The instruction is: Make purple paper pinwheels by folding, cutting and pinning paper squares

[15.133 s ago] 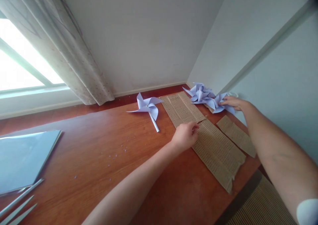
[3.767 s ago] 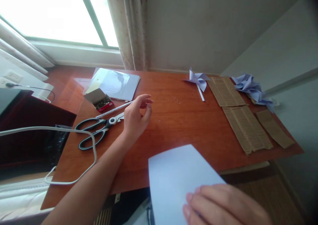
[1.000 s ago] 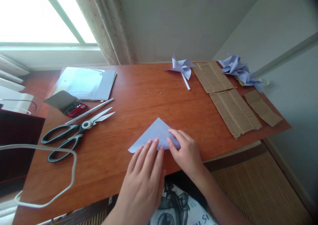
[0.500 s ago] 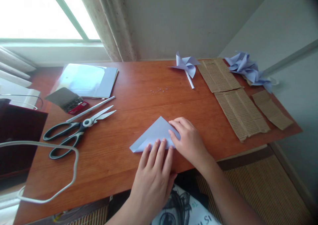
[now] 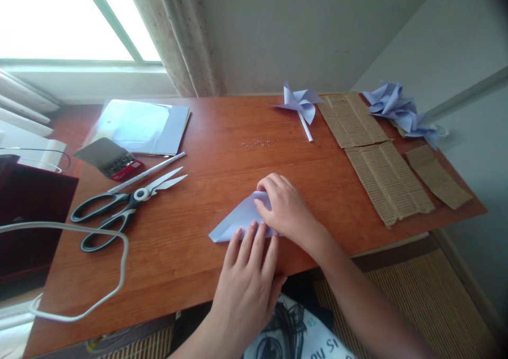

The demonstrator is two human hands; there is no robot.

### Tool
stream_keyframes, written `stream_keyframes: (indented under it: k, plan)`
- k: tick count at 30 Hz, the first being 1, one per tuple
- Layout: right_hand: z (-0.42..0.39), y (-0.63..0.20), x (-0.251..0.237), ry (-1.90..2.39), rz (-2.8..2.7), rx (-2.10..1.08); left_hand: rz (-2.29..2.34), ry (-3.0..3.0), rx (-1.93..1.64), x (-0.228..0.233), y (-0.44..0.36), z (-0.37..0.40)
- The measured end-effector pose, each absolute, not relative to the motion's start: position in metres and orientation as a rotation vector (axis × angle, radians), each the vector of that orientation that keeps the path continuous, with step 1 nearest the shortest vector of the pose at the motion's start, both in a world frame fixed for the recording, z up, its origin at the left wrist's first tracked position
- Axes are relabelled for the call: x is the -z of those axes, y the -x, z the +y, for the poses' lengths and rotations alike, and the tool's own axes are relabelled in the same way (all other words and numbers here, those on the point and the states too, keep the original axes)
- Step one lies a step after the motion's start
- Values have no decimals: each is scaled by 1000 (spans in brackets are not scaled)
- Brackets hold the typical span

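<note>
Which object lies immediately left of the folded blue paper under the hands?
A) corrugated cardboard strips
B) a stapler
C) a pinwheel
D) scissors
D: the black-handled scissors lie to the left of the folded blue paper, which the left hand and right hand press flat on the wooden table.

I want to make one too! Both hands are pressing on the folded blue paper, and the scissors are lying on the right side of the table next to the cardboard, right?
Not quite. The scissors lie on the left side of the table, beside the white stick, far from the cardboard. The head view shows it. The left hand and right hand do press on the folded blue paper.
</note>
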State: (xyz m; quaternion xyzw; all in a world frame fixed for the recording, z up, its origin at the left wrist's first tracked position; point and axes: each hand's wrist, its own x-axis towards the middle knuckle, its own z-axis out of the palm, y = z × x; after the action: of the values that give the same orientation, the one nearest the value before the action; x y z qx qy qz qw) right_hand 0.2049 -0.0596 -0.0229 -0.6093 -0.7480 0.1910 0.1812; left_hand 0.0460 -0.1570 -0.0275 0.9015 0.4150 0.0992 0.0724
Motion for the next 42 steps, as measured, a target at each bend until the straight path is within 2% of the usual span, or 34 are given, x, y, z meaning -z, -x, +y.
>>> stream_keyframes:
  k: [6,14,26,29,33,35,38,42]
  plan:
    - [-63,-216,25,1795,-1986,-741,1236,-2735,-296,24,-46,-157]
    - [-62,-225,25,1620,-1966,-850,1244,-2710,-277,26,-46,-155]
    - [-60,-228,27,1575,-1787,-994,1211,-2684,-314,22,-47,-146]
    - [-56,-231,24,1518,-1824,-1011,1164,-2627,-413,13,-40,-125]
    - [-41,-237,12,1393,-1912,-1101,1321,-2425,-584,-3,-25,-65]
    - [-30,-239,7,1345,-1920,-1156,1343,-2257,-560,-7,-19,-33]
    - [-15,-240,6,1283,-1863,-1211,1136,-1926,-480,-4,-18,1]
    - [-7,-238,14,1281,-1759,-1223,1120,-1705,-545,8,-22,12]
